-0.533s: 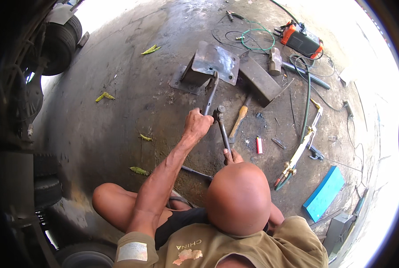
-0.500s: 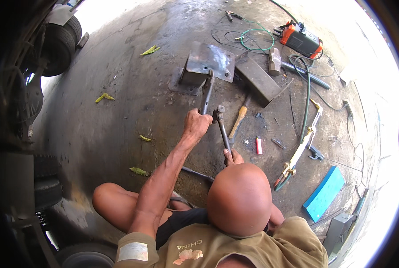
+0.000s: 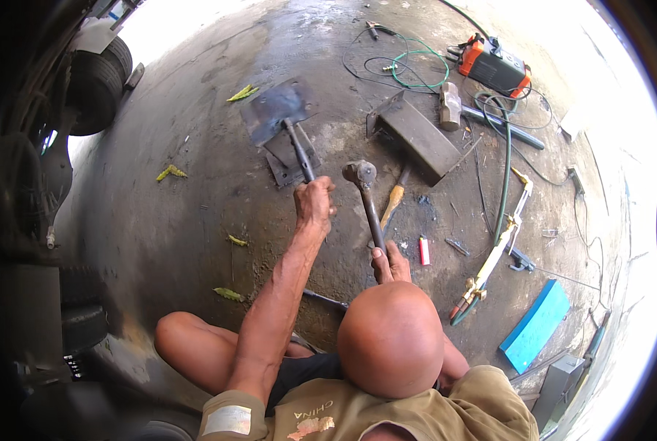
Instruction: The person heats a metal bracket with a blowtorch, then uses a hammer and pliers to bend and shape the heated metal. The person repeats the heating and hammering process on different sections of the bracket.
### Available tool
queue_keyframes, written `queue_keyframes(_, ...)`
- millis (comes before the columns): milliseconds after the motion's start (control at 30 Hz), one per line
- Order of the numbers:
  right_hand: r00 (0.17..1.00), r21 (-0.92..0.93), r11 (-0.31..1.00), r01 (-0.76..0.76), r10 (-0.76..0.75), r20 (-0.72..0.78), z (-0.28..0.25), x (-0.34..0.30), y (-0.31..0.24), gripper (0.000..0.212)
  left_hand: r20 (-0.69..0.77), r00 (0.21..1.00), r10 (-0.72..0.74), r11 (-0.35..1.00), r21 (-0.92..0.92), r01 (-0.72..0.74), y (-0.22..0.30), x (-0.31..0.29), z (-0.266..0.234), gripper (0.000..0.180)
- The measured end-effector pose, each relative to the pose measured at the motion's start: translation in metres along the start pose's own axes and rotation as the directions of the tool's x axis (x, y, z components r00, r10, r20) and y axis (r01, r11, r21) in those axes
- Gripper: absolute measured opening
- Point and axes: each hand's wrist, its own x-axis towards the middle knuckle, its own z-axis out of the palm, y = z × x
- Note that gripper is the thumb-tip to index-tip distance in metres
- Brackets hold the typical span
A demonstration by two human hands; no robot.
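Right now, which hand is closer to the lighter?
The right hand: it's just left of the lighter. The left hand is farther away, up and to the left in the picture.

Left hand (image 3: 314, 204) closed round a dark bar (image 3: 298, 151), its far end against a steel bracket (image 3: 281, 110); right hand (image 3: 391, 262) gripping a hammer (image 3: 370, 209) by its handle; beside the hammer, a wooden-handled tool (image 3: 393, 202); beyond it, a box-shaped steel piece (image 3: 420, 140) and a sledgehammer (image 3: 450, 106); to the right, a red-and-white lighter (image 3: 425, 251), a brass-coloured torch (image 3: 493, 259) and a blue plate (image 3: 536, 325); at upper right, an orange-and-black boxy machine (image 3: 494, 67).
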Motion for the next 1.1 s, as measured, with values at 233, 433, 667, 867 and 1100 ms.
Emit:
queue_keyframes(233,0.996,0.319,0.944,-0.085,0.092,-0.005,-0.003,0.029,0.014,0.019,-0.145,0.989,0.035,0.997,0.080,-0.023,-0.011,0.011,0.055,0.015)
queue_keyframes(433,0.968,0.360,0.901,-0.240,0.251,0.019,-0.004,-0.002,0.071,0.020,-0.259,0.963,0.068,0.995,-0.056,-0.086,-0.014,0.014,0.101,0.039)
queue_keyframes(667,0.970,0.223,0.945,-0.239,0.243,0.009,-0.009,-0.003,0.077,0.020,-0.049,0.997,0.061,0.997,-0.034,-0.062,-0.031,0.027,0.094,0.038)
queue_keyframes(867,0.995,-0.525,0.850,0.056,-0.005,0.097,0.011,0.008,0.028,0.032,-0.018,0.998,0.055,0.981,-0.184,-0.057,-0.027,0.008,0.081,0.039)
queue_keyframes(1100,0.926,-0.568,0.785,0.247,-0.017,0.378,0.012,0.031,0.022,0.034,0.159,0.987,0.027,0.986,-0.169,0.001,-0.021,0.000,0.082,0.041)
